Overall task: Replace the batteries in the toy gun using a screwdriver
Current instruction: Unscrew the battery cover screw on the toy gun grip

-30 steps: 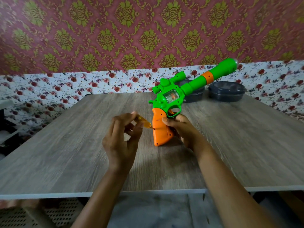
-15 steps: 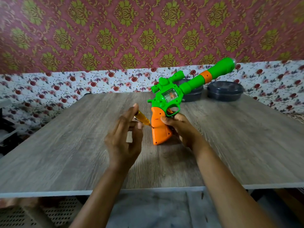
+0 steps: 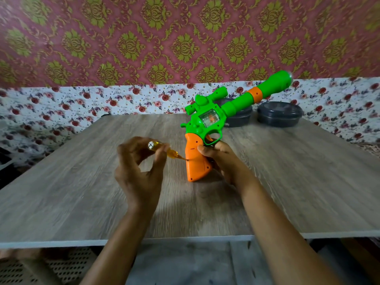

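Observation:
A green toy gun (image 3: 211,118) with an orange grip (image 3: 195,161) stands on its grip's butt on the wooden table (image 3: 82,182), barrel pointing up to the right. My right hand (image 3: 224,159) grips the orange grip from behind, thumb on its side. My left hand (image 3: 139,167) pinches a small amber-handled screwdriver (image 3: 164,150) between thumb and fingertips. The screwdriver's tip touches the left side of the grip, about halfway down.
Two dark round lidded containers (image 3: 278,114) sit at the table's far right, one partly behind the gun's barrel. A floral-papered wall runs behind the table. The table's near edge (image 3: 185,239) lies under my forearms.
My left hand's fingers have shifted round the screwdriver handle, whose end cap now faces me; the tip stays on the grip. The gun and right hand have barely moved.

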Demonstrator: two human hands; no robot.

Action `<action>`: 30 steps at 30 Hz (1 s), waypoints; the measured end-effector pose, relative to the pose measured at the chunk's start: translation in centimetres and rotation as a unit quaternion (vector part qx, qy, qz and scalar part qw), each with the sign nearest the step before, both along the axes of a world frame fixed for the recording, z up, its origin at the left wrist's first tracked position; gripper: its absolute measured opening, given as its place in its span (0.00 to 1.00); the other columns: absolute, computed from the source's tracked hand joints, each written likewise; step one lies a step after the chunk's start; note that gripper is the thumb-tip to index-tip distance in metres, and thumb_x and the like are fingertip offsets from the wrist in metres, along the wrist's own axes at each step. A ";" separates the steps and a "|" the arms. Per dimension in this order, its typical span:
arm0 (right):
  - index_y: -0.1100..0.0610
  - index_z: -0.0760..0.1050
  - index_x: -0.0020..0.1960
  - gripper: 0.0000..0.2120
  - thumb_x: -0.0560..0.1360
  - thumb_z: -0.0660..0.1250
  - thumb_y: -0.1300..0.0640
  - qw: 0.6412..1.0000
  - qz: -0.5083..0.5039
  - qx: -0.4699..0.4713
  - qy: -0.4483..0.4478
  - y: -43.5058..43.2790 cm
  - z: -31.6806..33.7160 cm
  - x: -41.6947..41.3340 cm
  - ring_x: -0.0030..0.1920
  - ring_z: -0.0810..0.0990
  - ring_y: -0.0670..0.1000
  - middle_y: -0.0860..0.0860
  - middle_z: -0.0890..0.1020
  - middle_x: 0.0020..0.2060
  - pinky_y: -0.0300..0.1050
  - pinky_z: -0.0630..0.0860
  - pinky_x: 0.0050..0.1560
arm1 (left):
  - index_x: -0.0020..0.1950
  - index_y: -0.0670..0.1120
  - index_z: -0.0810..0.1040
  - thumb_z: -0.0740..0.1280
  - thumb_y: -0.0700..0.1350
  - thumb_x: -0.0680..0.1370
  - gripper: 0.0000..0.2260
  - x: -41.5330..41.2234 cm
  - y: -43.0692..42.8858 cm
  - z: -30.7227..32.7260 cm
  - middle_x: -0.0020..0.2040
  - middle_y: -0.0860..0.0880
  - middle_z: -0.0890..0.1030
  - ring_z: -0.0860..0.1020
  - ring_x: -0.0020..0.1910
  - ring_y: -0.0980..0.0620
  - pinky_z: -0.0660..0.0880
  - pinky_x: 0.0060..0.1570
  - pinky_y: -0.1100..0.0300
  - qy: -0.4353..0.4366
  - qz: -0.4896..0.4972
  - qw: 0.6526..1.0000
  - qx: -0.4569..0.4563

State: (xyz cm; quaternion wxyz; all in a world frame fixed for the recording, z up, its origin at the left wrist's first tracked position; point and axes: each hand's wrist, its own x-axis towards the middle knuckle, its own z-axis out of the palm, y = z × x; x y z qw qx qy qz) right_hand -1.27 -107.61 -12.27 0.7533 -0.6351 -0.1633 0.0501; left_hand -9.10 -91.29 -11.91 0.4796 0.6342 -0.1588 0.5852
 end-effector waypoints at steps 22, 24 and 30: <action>0.55 0.74 0.57 0.11 0.76 0.62 0.63 1.000 -0.001 0.007 0.013 0.0 -0.1 0.2 0.48 0.80 0.47 0.49 0.81 0.47 0.45 0.77 0.52 | 0.53 0.42 0.70 0.62 0.42 0.79 0.05 0.0 -0.2 -0.6 0.55 0.48 0.79 0.82 0.51 0.52 0.79 0.46 0.60 -0.021 -0.044 0.995 0.089; 0.55 0.74 0.57 0.11 0.76 0.62 0.62 1.000 -0.001 0.006 0.011 0.0 -0.2 0.2 0.48 0.80 0.46 0.49 0.81 0.47 0.43 0.77 0.51 | 0.54 0.43 0.70 0.63 0.41 0.78 0.06 0.1 -0.3 -0.6 0.53 0.51 0.80 0.80 0.52 0.60 0.78 0.46 0.63 -0.011 -0.039 0.995 0.095; 0.56 0.74 0.57 0.11 0.76 0.63 0.63 1.000 -0.003 0.006 0.008 0.0 -0.4 0.4 0.49 0.79 0.49 0.50 0.81 0.48 0.48 0.76 0.55 | 0.58 0.44 0.69 0.67 0.42 0.75 0.14 0.2 -0.2 -0.4 0.49 0.50 0.76 0.77 0.46 0.66 0.76 0.44 0.67 -0.010 -0.013 0.993 0.117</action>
